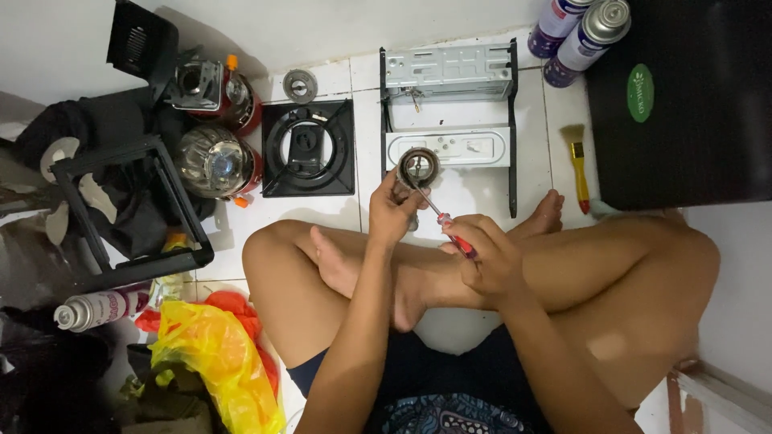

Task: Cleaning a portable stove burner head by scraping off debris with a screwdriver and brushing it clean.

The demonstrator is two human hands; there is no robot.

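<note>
**Burner part held, screwdriver applied**

Right hand point(488, 261) is clamped on a red-handled screwdriver point(447, 227), tip inside the burner point(416, 168). Left hand point(394, 210) grips the burner from below, above the crossed legs. Just beyond the burner lies a stove frame point(449, 108); left of it, a black plate point(309, 148); right, a brush point(577, 165).

White floor tiles point(466, 193) meet a pale wall point(322, 24) along the top. A dark cabinet point(683, 104) (matt, nearly black) stands at the right.
</note>
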